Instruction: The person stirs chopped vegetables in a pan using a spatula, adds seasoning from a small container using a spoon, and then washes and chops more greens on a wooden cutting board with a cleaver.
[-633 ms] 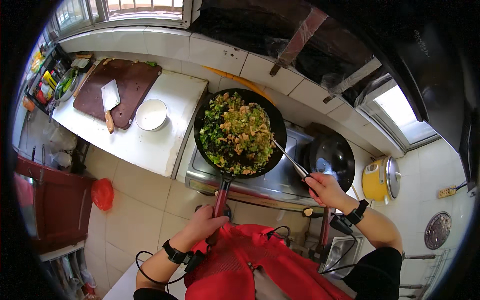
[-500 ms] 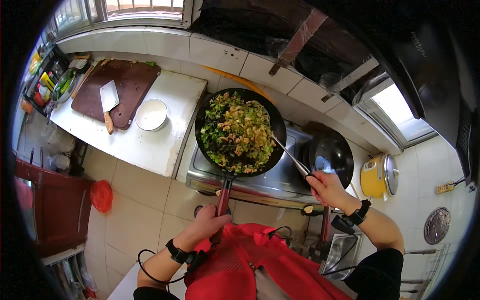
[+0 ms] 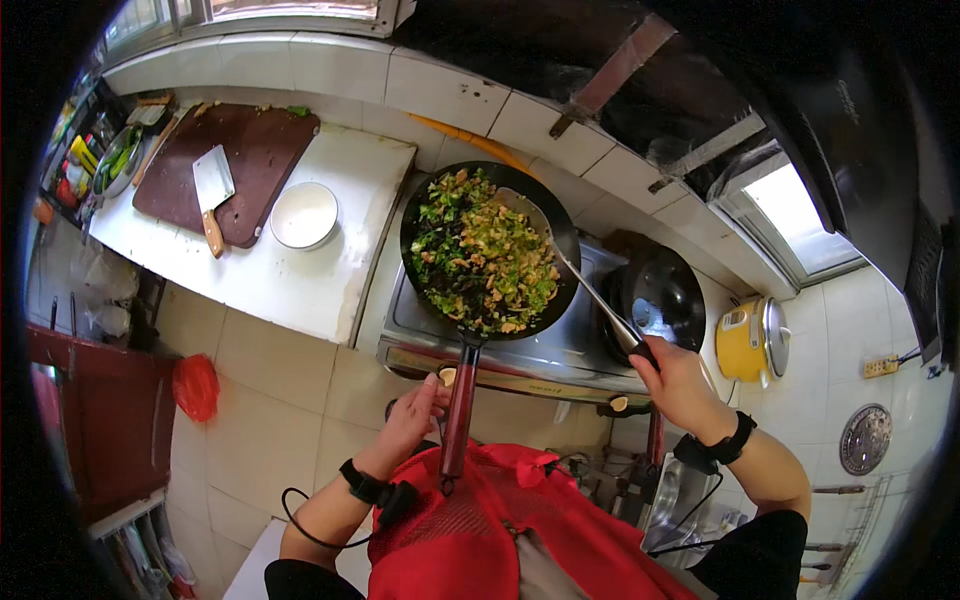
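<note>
A dark wok (image 3: pixel 410 225) sits on the left burner, filled with chopped green vegetables and small browned pieces (image 3: pixel 485 255). My right hand (image 3: pixel 688 388) is closed around the dark handle of a metal spatula (image 3: pixel 596 292), whose blade rests in the food at the wok's right side. The wok's reddish wooden handle (image 3: pixel 460 410) points toward me, held by neither hand. Just left of it is my left hand (image 3: pixel 412 415), its fingers extended toward a stove knob (image 3: pixel 447 376). Whether a fingertip touches the knob is unclear.
A second dark pan (image 3: pixel 668 310) stands on the right burner, with a yellow rice cooker (image 3: pixel 740 340) beyond. On the left counter lie a cutting board (image 3: pixel 270 150), a cleaver (image 3: pixel 213 185) and a white bowl (image 3: pixel 304 216). A red plastic bag (image 3: pixel 196 388) hangs at the lower left.
My left hand has let go of the wok handle and moved slightly up and left, beside the stove knob. My right hand has shifted a little right and down, still holding the spatula.
</note>
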`<action>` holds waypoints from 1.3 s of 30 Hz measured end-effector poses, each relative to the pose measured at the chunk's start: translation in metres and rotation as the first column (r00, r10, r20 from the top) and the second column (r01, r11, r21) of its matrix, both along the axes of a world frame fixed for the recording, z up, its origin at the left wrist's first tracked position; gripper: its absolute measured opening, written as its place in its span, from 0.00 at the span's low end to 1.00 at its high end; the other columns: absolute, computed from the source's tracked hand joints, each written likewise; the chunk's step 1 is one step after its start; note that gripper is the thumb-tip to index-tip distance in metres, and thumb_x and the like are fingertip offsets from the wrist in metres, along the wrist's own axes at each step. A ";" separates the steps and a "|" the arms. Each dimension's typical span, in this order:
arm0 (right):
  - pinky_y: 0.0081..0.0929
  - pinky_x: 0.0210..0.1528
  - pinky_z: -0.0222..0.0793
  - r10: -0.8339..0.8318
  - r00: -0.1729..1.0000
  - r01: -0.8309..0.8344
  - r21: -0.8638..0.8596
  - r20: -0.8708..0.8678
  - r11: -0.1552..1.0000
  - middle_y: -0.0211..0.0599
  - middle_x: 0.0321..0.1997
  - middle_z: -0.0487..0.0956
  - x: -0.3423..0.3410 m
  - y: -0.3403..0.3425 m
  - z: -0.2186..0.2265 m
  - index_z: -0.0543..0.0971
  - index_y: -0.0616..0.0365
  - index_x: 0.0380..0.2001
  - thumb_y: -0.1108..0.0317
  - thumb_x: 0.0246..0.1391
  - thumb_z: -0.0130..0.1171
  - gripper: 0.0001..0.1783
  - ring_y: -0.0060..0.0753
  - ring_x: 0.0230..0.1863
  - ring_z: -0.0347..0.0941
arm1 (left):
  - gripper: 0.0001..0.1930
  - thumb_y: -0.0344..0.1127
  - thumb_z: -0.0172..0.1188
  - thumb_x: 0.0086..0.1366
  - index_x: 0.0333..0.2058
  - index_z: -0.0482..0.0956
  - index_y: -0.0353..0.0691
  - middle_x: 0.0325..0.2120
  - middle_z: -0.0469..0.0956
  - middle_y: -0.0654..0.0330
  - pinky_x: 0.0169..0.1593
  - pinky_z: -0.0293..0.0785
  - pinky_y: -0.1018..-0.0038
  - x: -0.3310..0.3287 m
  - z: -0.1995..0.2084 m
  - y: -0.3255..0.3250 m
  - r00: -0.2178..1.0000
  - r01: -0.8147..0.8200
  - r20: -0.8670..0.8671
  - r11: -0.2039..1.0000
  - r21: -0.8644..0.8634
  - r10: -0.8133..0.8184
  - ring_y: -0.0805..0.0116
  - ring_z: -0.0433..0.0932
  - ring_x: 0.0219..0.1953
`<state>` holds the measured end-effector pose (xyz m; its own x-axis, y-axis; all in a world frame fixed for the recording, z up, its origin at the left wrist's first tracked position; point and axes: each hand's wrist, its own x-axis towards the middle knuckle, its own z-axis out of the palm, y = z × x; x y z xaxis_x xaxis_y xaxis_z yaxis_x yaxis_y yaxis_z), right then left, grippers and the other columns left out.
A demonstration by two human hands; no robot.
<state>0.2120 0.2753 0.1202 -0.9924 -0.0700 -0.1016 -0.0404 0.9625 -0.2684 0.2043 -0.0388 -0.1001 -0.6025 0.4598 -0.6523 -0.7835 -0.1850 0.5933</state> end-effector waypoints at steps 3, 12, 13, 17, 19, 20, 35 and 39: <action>0.43 0.29 0.72 0.076 0.995 -0.068 0.129 -0.065 0.989 0.56 0.28 0.78 0.002 0.010 -0.007 0.72 0.66 0.45 0.64 0.57 0.59 0.18 0.59 0.29 0.75 | 0.13 0.39 0.54 0.65 0.34 0.79 0.35 0.30 0.79 0.47 0.40 0.73 0.60 0.006 -0.076 0.009 0.754 -0.029 -0.602 0.902 -0.431 -0.263 0.46 0.77 0.35; 0.42 0.39 0.72 0.181 0.976 -0.166 0.119 -0.125 0.979 0.55 0.38 0.78 -0.013 0.040 -0.012 0.72 0.62 0.50 0.69 0.57 0.58 0.18 0.61 0.37 0.75 | 0.22 0.54 0.58 0.58 0.31 0.77 0.36 0.30 0.78 0.49 0.39 0.74 0.57 0.010 -0.091 0.055 0.650 -0.237 -0.526 0.512 -0.826 -0.548 0.49 0.78 0.35; 0.41 0.40 0.71 0.129 0.987 -0.120 0.104 -0.092 0.987 0.55 0.38 0.78 -0.015 0.046 -0.015 0.73 0.63 0.48 0.70 0.58 0.57 0.16 0.59 0.37 0.76 | 0.21 0.52 0.57 0.58 0.31 0.77 0.37 0.30 0.78 0.50 0.38 0.73 0.58 0.010 -0.084 0.055 0.622 -0.277 -0.505 0.436 -0.857 -0.598 0.51 0.78 0.35; 0.41 0.38 0.72 0.093 0.994 -0.090 0.065 -0.050 0.994 0.56 0.35 0.79 -0.021 0.073 -0.027 0.74 0.63 0.48 0.68 0.58 0.58 0.16 0.59 0.37 0.76 | 0.12 0.42 0.54 0.56 0.30 0.76 0.40 0.27 0.75 0.56 0.37 0.68 0.63 0.016 -0.084 0.070 0.565 -0.436 -0.492 0.266 -0.860 -0.663 0.57 0.74 0.34; 0.38 0.34 0.71 0.078 0.996 -0.075 0.068 -0.043 0.995 0.53 0.31 0.78 -0.026 0.077 -0.031 0.75 0.64 0.46 0.67 0.59 0.57 0.15 0.52 0.31 0.77 | 0.08 0.38 0.54 0.53 0.29 0.75 0.41 0.27 0.72 0.58 0.39 0.64 0.66 0.017 -0.097 0.078 0.476 -0.589 -0.598 0.271 -0.761 -0.645 0.59 0.71 0.34; 0.36 0.32 0.71 0.064 0.998 -0.062 0.057 -0.027 0.996 0.52 0.29 0.78 -0.027 0.078 -0.034 0.75 0.65 0.45 0.67 0.59 0.57 0.14 0.49 0.29 0.77 | 0.09 0.37 0.54 0.53 0.29 0.75 0.40 0.26 0.72 0.57 0.38 0.64 0.66 0.020 -0.104 0.078 0.460 -0.610 -0.581 0.237 -0.756 -0.672 0.59 0.71 0.33; 0.22 0.25 0.65 -0.179 0.975 0.194 -0.115 0.132 0.974 0.35 0.24 0.77 -0.048 0.116 -0.055 0.75 0.69 0.46 0.62 0.61 0.56 0.19 0.22 0.22 0.69 | 0.22 0.47 0.48 0.70 0.23 0.77 0.37 0.16 0.75 0.50 0.25 0.68 0.61 0.012 -0.149 0.122 0.854 -0.423 -0.520 0.552 -0.719 -0.023 0.56 0.75 0.19; 0.15 0.21 0.58 -0.159 0.977 0.178 -0.130 0.144 0.975 0.28 0.24 0.73 -0.056 0.126 -0.056 0.74 0.67 0.47 0.63 0.63 0.55 0.17 0.14 0.21 0.63 | 0.13 0.36 0.49 0.66 0.33 0.77 0.31 0.33 0.78 0.43 0.41 0.74 0.55 0.014 -0.095 0.106 0.934 -0.308 -0.351 0.647 -0.697 0.067 0.43 0.77 0.38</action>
<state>0.1563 0.4012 0.0644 -0.9695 0.0740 -0.2337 0.1640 0.9043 -0.3942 0.2186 0.0667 -0.1948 -0.8224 -0.2382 -0.5167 -0.5675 0.2788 0.7747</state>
